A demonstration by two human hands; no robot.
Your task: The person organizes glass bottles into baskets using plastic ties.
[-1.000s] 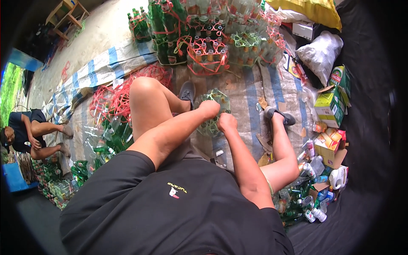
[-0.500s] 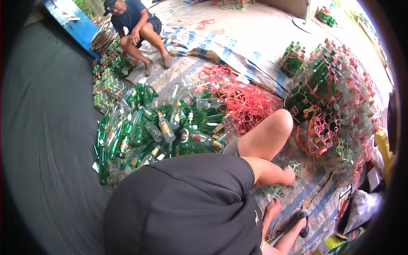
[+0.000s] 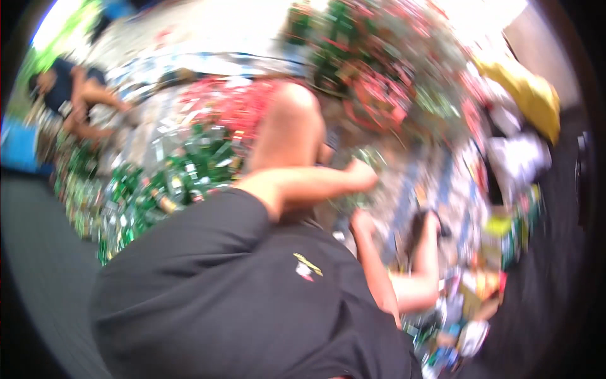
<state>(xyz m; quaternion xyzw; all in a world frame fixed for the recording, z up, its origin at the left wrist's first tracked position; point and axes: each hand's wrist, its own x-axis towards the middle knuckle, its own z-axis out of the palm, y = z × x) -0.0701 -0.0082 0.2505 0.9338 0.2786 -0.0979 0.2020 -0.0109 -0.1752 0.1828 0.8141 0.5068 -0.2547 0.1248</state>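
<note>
Motion smears the view. My left hand [image 3: 362, 175] looks closed on a small bundle of clear glass bottles [image 3: 371, 155] bound with pale green string, low beside my raised left knee. Just nearer to me, my right hand [image 3: 362, 222] is beside the same bundle, its fingers too blurred to read. To the left, past my knee, spreads a loose heap of green and clear bottles [image 3: 183, 174]. A tangle of red plastic strapping [image 3: 221, 104] lies behind that heap.
Strapped bottle bundles [image 3: 341, 44] stack at the far right of my knee. A yellow sack [image 3: 524, 91] and white bag [image 3: 517, 158] stand at right, above mixed litter [image 3: 454, 322]. Another person [image 3: 72, 95] crouches far left near a blue panel [image 3: 22, 144]. Striped sheeting [image 3: 401, 205] covers the ground.
My view has swung to the right, so the scene has shifted left and blurred. My left hand stays at the bottle bundle. The other person's arms now reach down.
</note>
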